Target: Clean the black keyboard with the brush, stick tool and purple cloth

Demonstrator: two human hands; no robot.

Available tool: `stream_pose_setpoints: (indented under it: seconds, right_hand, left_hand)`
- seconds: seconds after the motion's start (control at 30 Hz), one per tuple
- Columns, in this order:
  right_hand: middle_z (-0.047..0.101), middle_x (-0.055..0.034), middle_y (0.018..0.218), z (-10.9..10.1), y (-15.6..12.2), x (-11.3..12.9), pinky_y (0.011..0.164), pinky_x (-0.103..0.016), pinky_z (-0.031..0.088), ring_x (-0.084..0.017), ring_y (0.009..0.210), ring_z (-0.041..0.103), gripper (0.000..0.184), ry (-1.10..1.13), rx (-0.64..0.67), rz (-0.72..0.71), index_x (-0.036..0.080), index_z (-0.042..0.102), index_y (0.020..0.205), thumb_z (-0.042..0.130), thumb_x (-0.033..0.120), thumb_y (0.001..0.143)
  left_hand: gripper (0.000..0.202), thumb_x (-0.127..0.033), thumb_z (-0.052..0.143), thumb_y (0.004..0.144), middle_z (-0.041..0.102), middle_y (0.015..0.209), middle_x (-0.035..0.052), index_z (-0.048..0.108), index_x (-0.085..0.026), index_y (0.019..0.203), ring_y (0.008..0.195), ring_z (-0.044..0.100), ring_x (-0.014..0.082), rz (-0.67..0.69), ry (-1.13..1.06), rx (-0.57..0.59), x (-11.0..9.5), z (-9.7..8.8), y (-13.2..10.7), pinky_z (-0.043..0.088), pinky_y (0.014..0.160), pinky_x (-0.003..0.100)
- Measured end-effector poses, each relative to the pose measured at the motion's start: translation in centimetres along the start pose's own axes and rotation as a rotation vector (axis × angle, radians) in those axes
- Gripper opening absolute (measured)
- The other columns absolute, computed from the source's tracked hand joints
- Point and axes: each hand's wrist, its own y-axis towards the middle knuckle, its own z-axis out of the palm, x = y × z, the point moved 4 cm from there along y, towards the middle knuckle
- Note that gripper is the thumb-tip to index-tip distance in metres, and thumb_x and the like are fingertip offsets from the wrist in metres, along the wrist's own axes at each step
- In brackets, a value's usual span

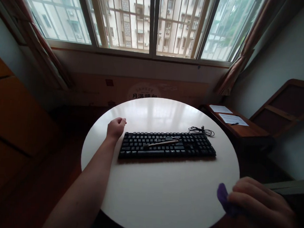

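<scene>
A black keyboard (138,151) lies across the round white table (161,195), its cable (202,131) bundled behind the right end. On its keys rests a slim brush (162,143) with a pale handle and dark bristles. Thin metal wire pieces (176,138), whose kind I cannot make out, lie beside the brush. My left hand (116,128) is closed in a fist on the tabletop, just off the keyboard's far left corner; the inside of the fist is hidden. Out at the table's right edge, my right hand (262,203) pinches a purple cloth (223,195), away from the keyboard.
To the right, a low wooden stand (256,132) carries paper sheets (234,119) and a dark pen (234,124). A brown-framed chair back (281,110) leans behind it. A wooden cabinet (7,109) stands left. Barred windows (138,21) with curtains (34,38) are ahead.
</scene>
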Motion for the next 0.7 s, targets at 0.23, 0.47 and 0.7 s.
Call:
stream_pose_setpoints:
  seconds: [0.23,0.47,0.7]
  right_hand:
    - [0.056,-0.0062,0.083,5.7,5.2,3.0,0.068,-0.027,0.046,-0.014,0.078,0.052,0.035,0.116,-0.198,-0.151,0.012,0.061,0.106,0.044,-0.006,0.082]
    - [0.055,-0.0122,0.131,10.6,1.5,-3.1,0.098,-0.048,0.047,-0.03,0.12,0.051,0.039,-0.324,0.227,0.262,0.021,0.068,0.116,0.047,0.009,0.087]
    - [0.059,-0.0129,0.127,12.5,0.1,-1.1,0.092,-0.047,0.053,-0.03,0.11,0.057,0.044,-0.289,0.322,0.316,0.024,0.064,0.131,0.063,0.039,0.09]
  left_hand:
    - [0.033,-0.045,0.05,0.083,0.07,0.072,0.005,0.068,-0.02,0.07,0.073,0.063,0.0224,-0.007,-0.025,0.007,0.1,0.2,0.0,0.044,0.068,0.032]
    - [0.033,-0.045,0.05,0.084,0.07,0.072,0.0049,0.067,-0.02,0.07,0.072,0.063,0.0222,0.011,-0.032,0.01,-0.6,0.2,0.1,0.044,0.069,0.032]
    - [0.033,-0.044,0.05,0.084,0.07,0.071,0.0048,0.067,-0.019,0.07,0.073,0.063,0.022,0.035,-0.017,0.013,-1.1,0.4,0.0,0.044,0.07,0.032]
